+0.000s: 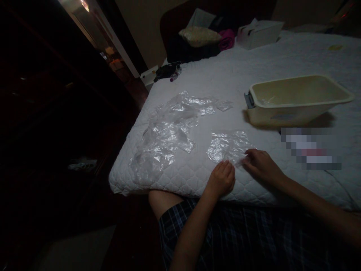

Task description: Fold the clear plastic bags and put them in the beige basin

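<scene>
Nearest, a dark plaid garment (pixel 248 229) over the lap, a bare leg (pixel 163 203) against the edge of the bed (pixel 193 177); the bed carries a white quilted cover; light dim.

Left hand (pixel 221 177) on the near edge of a clear plastic bag (pixel 229 143), fingers bent and side by side; its grip cannot be told, the fingertips being partly lost against the film; right hand (pixel 261 165) at the bag's near right corner, thumb and fingertips close to one another; cannot tell whether this grip has film pinched in it. The bag lies spread on the cover, creased and shiny, reaching away beyond both hands.

Left of it, a gap of bare cover, then a loose spread of clear plastic (pixel 162 139), crumpled, pieces overlapping; to the right, a pixelated patch (pixel 310 148), contents unreadable; a thin cord (pixel 338 184) runs below it.

Farther, a cream tub (pixel 304 113) upright on the bed, a grey catch (pixel 249 99) at its left end.

Farthest, a pale cushion (pixel 200 36) on dark cloth (pixel 188 52); beside it a magenta roll (pixel 226 39), then a whitish box (pixel 262 34); dark headboard (pixel 169 22) behind.
</scene>
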`<act>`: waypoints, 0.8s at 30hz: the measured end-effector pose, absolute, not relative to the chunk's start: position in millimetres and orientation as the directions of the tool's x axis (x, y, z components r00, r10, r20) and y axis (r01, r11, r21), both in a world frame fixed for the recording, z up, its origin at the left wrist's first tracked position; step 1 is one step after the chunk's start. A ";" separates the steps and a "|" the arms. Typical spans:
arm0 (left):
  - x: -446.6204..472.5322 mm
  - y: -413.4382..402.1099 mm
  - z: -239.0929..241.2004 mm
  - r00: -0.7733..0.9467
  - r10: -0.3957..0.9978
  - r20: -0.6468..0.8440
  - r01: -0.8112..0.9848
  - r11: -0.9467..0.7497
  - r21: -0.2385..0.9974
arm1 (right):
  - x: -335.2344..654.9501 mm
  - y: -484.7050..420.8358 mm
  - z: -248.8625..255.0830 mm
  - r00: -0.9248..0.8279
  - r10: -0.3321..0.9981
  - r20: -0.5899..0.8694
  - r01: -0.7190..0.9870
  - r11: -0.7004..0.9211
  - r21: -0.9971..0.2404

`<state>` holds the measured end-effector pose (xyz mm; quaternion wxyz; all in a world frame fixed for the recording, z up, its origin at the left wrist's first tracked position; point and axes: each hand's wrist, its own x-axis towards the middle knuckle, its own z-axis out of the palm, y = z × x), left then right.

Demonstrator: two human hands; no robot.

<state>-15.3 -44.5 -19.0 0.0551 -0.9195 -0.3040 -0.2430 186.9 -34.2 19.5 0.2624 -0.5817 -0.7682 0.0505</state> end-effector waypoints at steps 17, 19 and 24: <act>-16.2 -44.7 -20.6 0.691 0.524 0.498 0.581 -0.812 0.048 | 185.7 -30.0 18.6 -0.375 0.864 0.337 0.843 0.469 -0.265; -16.0 -44.8 -21.0 0.698 0.535 0.476 0.584 -0.810 0.054 | 188.0 -30.1 18.3 -0.360 0.864 0.352 0.813 0.475 -0.336; -15.8 -45.3 -19.9 0.700 0.549 0.457 0.590 -0.805 0.063 | 189.7 -30.3 24.2 -0.197 0.936 0.293 0.676 0.346 -0.651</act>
